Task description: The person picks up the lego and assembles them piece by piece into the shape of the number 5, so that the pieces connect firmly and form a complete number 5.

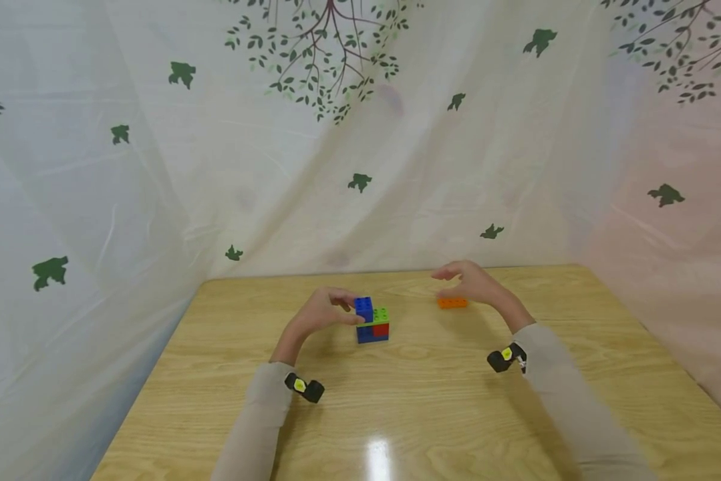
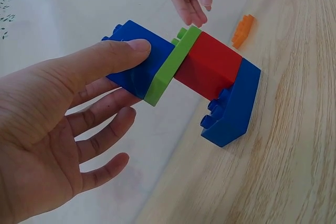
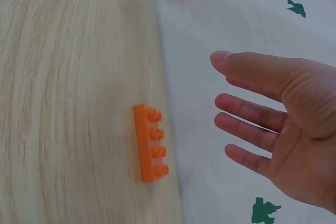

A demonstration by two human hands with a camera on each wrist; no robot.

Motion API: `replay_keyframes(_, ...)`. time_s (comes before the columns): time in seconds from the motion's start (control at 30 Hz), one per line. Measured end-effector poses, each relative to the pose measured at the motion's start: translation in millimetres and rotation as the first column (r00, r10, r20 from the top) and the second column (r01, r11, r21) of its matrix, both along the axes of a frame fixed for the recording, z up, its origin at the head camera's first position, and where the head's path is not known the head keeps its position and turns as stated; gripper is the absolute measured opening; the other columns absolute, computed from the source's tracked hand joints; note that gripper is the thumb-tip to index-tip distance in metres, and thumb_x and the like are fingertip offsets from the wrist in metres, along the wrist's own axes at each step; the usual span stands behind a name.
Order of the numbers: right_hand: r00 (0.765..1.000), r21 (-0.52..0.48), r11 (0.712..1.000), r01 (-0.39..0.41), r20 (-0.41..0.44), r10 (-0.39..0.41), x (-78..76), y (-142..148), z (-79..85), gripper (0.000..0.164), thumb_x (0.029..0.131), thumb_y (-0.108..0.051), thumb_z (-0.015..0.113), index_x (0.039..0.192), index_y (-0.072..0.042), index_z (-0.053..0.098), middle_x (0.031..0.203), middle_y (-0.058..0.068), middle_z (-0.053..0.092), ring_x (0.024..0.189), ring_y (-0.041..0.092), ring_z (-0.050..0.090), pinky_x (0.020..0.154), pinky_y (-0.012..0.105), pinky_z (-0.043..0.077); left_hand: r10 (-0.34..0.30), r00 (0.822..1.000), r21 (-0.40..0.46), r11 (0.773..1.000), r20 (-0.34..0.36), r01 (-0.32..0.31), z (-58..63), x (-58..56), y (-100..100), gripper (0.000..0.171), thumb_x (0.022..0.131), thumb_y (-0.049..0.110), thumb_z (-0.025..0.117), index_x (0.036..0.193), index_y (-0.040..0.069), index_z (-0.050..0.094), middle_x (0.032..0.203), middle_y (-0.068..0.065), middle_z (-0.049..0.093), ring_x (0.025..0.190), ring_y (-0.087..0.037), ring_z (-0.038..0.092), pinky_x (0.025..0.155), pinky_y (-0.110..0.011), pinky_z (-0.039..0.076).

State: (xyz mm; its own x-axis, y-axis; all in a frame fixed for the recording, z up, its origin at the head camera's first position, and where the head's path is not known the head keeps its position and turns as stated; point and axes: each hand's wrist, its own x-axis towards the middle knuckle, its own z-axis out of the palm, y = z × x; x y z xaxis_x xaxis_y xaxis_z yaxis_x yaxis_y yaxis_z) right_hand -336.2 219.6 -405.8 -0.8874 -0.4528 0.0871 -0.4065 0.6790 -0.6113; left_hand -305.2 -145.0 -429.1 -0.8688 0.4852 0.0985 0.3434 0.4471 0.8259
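Note:
My left hand [image 1: 321,312] pinches a square blue brick [image 2: 131,48], thumb on its near side and fingers behind it. That brick sits on top of a small stack. Below it comes a thin green plate [image 2: 176,64], then a red brick [image 2: 212,64], then a longer blue brick [image 2: 244,103] with bare studs beside the red one. To the right of the stack, an orange brick [image 1: 453,303] with a row of studs lies flat on the table. My right hand [image 1: 474,280] hovers over it with fingers and thumb apart, holding nothing.
The pale wooden table [image 1: 432,407] reaches back to a white curtain [image 1: 288,167] printed with green birds and branches. Black wrist cameras [image 1: 305,387] are strapped over both light sleeves [image 1: 252,421]. The stack stands left of the orange brick, near the table's far side.

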Motion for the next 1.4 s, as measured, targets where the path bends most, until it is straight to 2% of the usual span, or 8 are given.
replay_keyframes(0.27,1.000,0.016,1.000,-0.012,0.023,0.012,-5.3,19,-16.3,0.041,0.090,-0.007,0.075,0.125,0.010,0.065,0.127,0.029,0.067,0.119,0.052,0.057,0.104,0.066,0.041,0.007,1.000,-0.009,1.000,0.001,-0.007,0.2,1.4,0,0.047,0.082,0.024,0.087,0.122,0.005,0.073,0.114,-0.009,0.073,0.101,-0.021,0.066,0.092,-0.040,0.055)
replay_keyframes(0.5,0.999,0.067,0.997,0.025,0.032,-0.027,-9.1,25,-28.5,0.041,0.087,-0.009,0.080,0.123,0.007,0.067,0.125,0.026,0.068,0.116,0.047,0.059,0.102,0.063,0.045,-0.003,1.000,0.006,1.000,-0.004,0.003,-2.5,-0.3,0,0.047,0.082,0.024,0.087,0.122,0.004,0.073,0.115,-0.010,0.074,0.099,-0.020,0.067,0.092,-0.040,0.055)
replay_keyframes(0.73,0.995,0.052,0.997,0.053,0.081,-0.057,-13.9,25,-38.2,0.046,0.085,-0.009,0.082,0.124,0.009,0.066,0.126,0.027,0.068,0.118,0.047,0.059,0.104,0.060,0.045,-0.006,1.000,0.016,1.000,0.011,0.006,-4.1,-0.8,-1,0.048,0.082,0.025,0.087,0.123,0.005,0.073,0.117,-0.010,0.073,0.100,-0.019,0.067,0.093,-0.041,0.055)
replay_keyframes(1.0,0.997,0.053,0.998,0.037,0.073,-0.041,-19.7,26,-46.0,0.044,0.084,-0.005,0.082,0.121,0.012,0.067,0.120,0.028,0.069,0.112,0.045,0.061,0.101,0.058,0.047,-0.005,1.000,0.019,1.000,0.015,0.005,-3.5,-1.3,-2,0.046,0.082,0.025,0.087,0.122,0.005,0.073,0.116,-0.010,0.073,0.100,-0.019,0.067,0.092,-0.041,0.056)
replay_keyframes(1.4,0.996,0.069,0.996,0.050,0.069,-0.055,-22.2,21,-48.8,0.034,0.081,-0.002,0.083,0.109,0.014,0.071,0.109,0.028,0.072,0.109,0.045,0.064,0.102,0.057,0.048,-0.030,0.998,0.000,1.000,-0.047,0.030,-5.8,-3.8,-1,0.044,0.083,0.023,0.086,0.120,0.003,0.074,0.111,-0.011,0.074,0.098,-0.019,0.067,0.089,-0.036,0.055)
